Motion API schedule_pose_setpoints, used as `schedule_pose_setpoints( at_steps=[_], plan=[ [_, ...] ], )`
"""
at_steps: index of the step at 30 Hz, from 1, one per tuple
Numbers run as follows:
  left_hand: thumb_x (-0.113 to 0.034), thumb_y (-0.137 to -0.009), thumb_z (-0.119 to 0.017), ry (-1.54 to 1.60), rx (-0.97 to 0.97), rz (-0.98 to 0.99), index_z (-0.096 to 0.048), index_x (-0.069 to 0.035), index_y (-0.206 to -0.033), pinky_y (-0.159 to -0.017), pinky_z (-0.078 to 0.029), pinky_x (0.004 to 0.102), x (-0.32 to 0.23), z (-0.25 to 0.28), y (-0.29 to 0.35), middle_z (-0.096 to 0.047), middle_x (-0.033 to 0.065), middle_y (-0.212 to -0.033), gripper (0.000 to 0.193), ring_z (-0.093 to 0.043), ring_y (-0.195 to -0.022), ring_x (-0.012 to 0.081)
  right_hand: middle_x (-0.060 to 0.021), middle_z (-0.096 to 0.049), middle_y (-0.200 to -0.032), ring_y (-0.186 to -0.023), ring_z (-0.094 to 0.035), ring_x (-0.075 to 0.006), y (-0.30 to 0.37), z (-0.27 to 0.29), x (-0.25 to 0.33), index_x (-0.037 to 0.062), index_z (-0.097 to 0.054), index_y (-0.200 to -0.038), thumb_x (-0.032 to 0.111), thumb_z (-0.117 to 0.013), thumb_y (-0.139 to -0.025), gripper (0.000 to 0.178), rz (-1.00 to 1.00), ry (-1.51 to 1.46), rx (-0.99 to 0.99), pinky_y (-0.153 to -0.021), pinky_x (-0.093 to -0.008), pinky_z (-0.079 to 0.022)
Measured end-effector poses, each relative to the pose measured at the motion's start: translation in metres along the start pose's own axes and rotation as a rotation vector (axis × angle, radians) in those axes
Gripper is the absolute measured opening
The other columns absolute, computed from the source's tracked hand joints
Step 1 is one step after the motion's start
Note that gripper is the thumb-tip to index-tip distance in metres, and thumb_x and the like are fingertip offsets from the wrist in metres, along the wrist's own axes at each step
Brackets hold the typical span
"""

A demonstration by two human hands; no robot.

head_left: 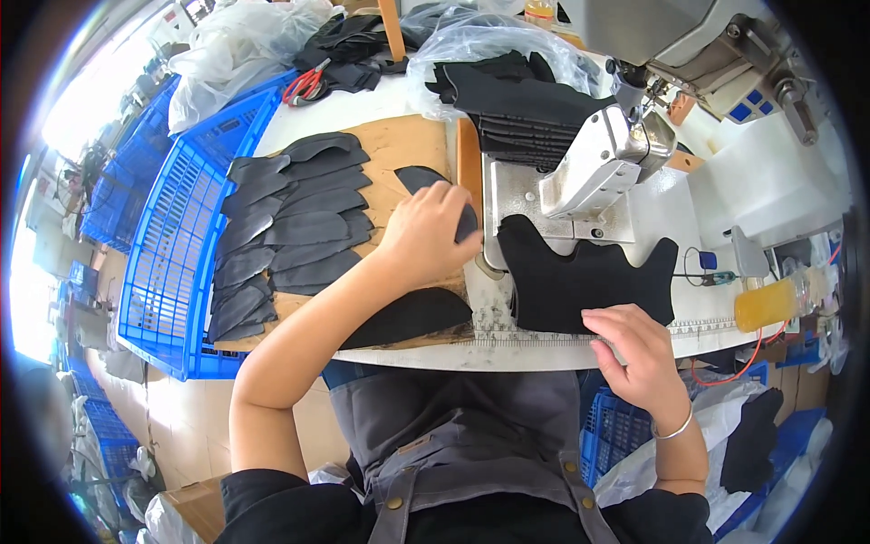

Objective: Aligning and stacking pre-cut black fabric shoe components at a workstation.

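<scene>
My left hand [426, 236] is closed over the right side of the cardboard sheet [399, 140], with the edge of a small black leather piece [466, 225] showing between its thumb and fingers. Just beyond it lies a pointed black piece [415, 176]. My right hand [642, 358] rests its outstretched fingertips on the near edge of a large black cut-out panel [584, 281], thumb apart. That panel lies flat in front of the sewing machine [598, 163]. Overlapping dark leather pieces [313, 213] cover the cardboard's left part, and a curved black piece [412, 317] sits beneath my left forearm.
A stack of black panels [526, 113] stands behind the machine bed. Blue plastic crates [181, 245] flank the table's left side. Red-handled scissors [306, 83] lie at the back. A bottle of yellow liquid [766, 306] is at the right, near a ruler strip [707, 326] along the front edge.
</scene>
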State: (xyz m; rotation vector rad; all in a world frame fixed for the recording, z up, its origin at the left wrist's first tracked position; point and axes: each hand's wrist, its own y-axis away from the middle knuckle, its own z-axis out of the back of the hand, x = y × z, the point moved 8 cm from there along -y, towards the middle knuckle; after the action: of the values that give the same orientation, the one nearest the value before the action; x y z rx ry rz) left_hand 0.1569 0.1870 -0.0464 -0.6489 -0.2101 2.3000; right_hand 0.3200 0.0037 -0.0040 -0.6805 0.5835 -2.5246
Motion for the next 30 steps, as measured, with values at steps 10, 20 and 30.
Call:
schedule_pose_setpoints(
  at_steps=[10,20,30],
  plan=[
    [-0.013,-0.073,-0.061,-0.327,0.048,-0.098,-0.056,-0.002,-0.094,-0.074,-0.049,0.0425,-0.003,-0.022,0.003,-0.06,0.014,-0.08,0.024,-0.061,-0.076,0.0339,-0.0107,-0.066,-0.096,-0.08,-0.064,-0.0258,0.004,-0.01,0.003,0.0005,-0.063,-0.099,0.001,-0.068,-0.072,0.027,0.034,-0.008,0.039,-0.064,-0.0328,-0.053],
    [-0.005,-0.082,-0.056,0.614,0.126,0.277,-0.06,0.0,-0.105,-0.076,-0.051,0.0318,-0.006,0.029,0.007,-0.067,0.0119,-0.093,0.024,-0.066,-0.081,0.021,-0.0144,-0.057,-0.122,-0.104,-0.058,-0.0318,-0.017,0.006,-0.001,0.0022,-0.055,-0.119,0.002,-0.072,-0.07,0.052,-0.019,-0.099,-0.13,-0.085,-0.0371,-0.049],
    [-0.015,-0.093,-0.049,1.709,0.517,0.39,-0.054,0.003,-0.115,-0.086,-0.049,0.032,-0.074,-0.002,0.035,-0.061,0.0085,-0.108,0.029,-0.061,-0.095,0.0147,-0.0016,-0.064,-0.095,-0.086,-0.057,-0.004,-0.016,-0.032,-0.042,-0.0011,-0.058,-0.109,-0.004,-0.065,-0.082,0.028,-0.577,-1.102,0.099,-0.074,-0.0191,-0.047]
  ],
)
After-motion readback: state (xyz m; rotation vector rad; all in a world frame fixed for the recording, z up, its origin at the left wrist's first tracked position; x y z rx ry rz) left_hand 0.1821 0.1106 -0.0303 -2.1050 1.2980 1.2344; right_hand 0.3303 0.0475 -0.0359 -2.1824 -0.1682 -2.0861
